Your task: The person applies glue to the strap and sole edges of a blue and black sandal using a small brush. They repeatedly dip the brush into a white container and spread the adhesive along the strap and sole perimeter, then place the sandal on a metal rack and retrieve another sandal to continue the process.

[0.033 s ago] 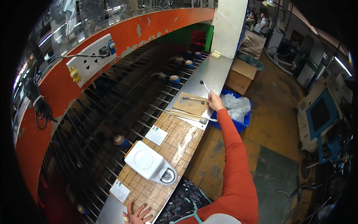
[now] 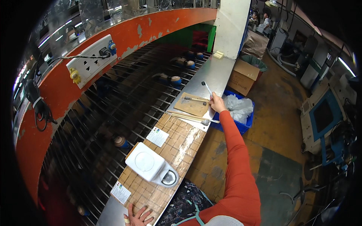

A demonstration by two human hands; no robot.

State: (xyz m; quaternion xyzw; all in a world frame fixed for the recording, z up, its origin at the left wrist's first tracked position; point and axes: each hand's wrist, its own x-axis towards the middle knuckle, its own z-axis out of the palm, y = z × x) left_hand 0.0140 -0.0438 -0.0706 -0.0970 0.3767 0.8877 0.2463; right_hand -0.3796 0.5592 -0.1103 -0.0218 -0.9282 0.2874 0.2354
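Observation:
My right hand (image 2: 217, 103) is closed round the handle of a toothbrush (image 2: 207, 89) with a white handle and dark bristles, raised over the far part of the bench. Below it lies a brown cardboard piece (image 2: 191, 108), with a thin brush (image 2: 194, 99) and a small dark lump on it. Several thin sticks (image 2: 187, 116) lie just nearer to me. Fingers spread, my left hand (image 2: 138, 216) rests flat at the near end of the brown, grid-marked bench covering (image 2: 162, 197). A white plastic container (image 2: 148, 161) with a rounded end and grey oval opening lies between the hands.
Left of the bench run metal rods (image 2: 151, 126) with blue-and-brown pieces (image 2: 121, 142) among them. An orange panel (image 2: 132, 32) carries a power strip (image 2: 90, 62). Right of the bench stand a blue crate (image 2: 241, 130) with clear plastic bags and a cardboard box (image 2: 241, 81).

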